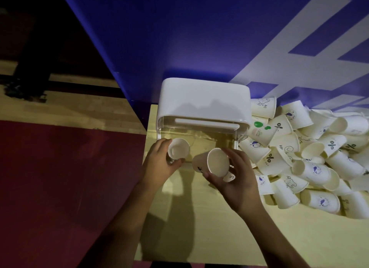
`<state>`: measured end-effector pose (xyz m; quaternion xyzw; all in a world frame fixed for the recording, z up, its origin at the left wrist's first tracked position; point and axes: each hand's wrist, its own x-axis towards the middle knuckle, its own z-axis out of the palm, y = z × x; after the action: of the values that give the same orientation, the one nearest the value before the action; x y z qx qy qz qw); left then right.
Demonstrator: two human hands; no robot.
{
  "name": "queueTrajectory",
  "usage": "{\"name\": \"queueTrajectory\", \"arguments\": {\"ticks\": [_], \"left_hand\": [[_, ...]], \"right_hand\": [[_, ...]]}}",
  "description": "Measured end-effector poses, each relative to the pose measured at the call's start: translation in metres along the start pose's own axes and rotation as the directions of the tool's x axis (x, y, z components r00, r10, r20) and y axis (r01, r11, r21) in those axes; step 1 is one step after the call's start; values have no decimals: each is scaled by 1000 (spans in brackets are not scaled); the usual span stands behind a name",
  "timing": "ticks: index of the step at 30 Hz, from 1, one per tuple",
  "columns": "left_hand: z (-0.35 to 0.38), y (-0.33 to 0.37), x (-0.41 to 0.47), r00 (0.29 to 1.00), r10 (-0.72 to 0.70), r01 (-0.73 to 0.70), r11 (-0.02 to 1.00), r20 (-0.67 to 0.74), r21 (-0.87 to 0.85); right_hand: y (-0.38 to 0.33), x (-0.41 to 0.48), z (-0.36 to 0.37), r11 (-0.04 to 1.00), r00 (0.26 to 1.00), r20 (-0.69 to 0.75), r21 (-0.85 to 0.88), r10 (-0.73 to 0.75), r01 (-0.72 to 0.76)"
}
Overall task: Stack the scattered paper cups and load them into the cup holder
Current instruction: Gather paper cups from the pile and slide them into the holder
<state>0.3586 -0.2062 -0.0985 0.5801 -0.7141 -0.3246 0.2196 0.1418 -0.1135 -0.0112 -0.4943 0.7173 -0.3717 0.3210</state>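
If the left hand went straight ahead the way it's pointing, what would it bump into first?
Probably the cup holder. The left hand, gripping a paper cup, points toward the holder's clear lower front, which looks just ahead of it. With one view, depth is hard to judge.

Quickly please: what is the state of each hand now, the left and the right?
Left hand: closed, fingers holding the upright cup.
Right hand: closed, fingers holding the tilted cup.
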Motion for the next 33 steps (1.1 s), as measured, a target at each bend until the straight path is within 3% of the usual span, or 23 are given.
{"name": "queueTrajectory", "arguments": {"ticks": [8, 15, 18, 24, 33], "left_hand": [[-11, 3, -6, 998, -8, 12, 997, 54, -77], [-30, 10, -22, 990, -138, 120, 941, -36, -317], [-29, 18, -17, 989, -145, 134, 915, -2, -381], [-21, 14, -9, 996, -75, 88, 947, 52, -309], [-14, 7, -6, 992, -102, 113, 976, 70, -185]], "right_hand": [[-22, 17, 41, 977, 978, -17, -48, -207, 206], [-14, 29, 73, 963, 974, 77, -150, -214, 224], [-8, 35, 87, 962, 975, 128, -182, -182, 203], [2, 43, 98, 959, 960, 259, -231, -103, 165], [3, 46, 97, 950, 961, 277, -296, -12, 97]]}}
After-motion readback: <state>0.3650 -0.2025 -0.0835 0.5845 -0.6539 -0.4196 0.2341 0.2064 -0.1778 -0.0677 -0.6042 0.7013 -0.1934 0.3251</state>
